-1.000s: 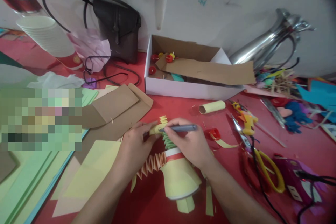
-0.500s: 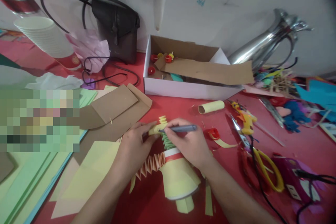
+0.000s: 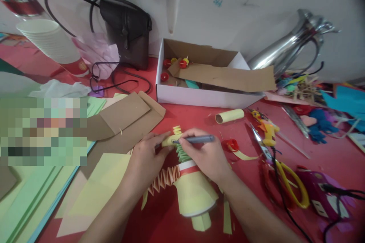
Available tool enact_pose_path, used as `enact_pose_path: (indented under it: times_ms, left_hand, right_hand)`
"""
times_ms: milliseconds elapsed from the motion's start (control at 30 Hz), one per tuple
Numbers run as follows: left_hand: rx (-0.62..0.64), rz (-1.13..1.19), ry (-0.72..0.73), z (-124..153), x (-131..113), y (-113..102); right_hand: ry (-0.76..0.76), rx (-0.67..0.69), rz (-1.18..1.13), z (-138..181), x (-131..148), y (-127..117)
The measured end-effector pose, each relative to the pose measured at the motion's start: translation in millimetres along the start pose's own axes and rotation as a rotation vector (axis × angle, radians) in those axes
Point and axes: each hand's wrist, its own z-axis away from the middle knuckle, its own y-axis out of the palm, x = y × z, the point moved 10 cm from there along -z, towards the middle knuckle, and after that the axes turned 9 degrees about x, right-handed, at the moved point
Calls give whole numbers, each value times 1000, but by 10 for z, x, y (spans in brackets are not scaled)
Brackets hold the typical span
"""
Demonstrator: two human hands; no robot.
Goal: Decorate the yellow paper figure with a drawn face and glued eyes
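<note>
A paper figure lies on the red table, its body a yellow-covered paper cup [image 3: 195, 193] with a red band. Folded orange paper [image 3: 164, 180] sticks out from its left side, and a folded green paper strip [image 3: 182, 153] links the cup to a small yellow paper piece [image 3: 168, 141]. My left hand [image 3: 146, 155] pinches that yellow piece at its left end. In my right hand [image 3: 203, 155] is a grey marker pen [image 3: 198, 139], its tip touching a small dark round mark on the yellow paper. A yellow zigzag strip [image 3: 177, 130] rises behind the piece.
Behind my hands stands a white cardboard box [image 3: 205, 97]. Scissors [image 3: 278, 174], a yellow glue gun [image 3: 269, 133] with its cord and a yellow paper roll [image 3: 229, 116] lie right. Coloured paper sheets [image 3: 98, 186] and brown cardboard [image 3: 128, 117] lie left. A metal jug [image 3: 281, 51] leans at the back.
</note>
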Motion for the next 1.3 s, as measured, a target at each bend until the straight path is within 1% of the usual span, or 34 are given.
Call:
enact_pose_path:
  times_ms: [467,633,833,1033,1300]
  left_hand:
    - [-2,26,-33,-5,49,12]
    - [-9,27,-32,4,38,9]
    - [-7,38,-31,11,21,7]
    - [4,54,-25,8,8,12]
    - [-6,25,-25,17,12,8]
  right_hand:
    - [7,-6,10,9,0,-6]
    - [13,11,5,-3,-14,21]
    - [13,-16,21,2,-13,-17]
    - [25,2,39,0,-17,-2]
    - [27,-17,44,6,-18,-18]
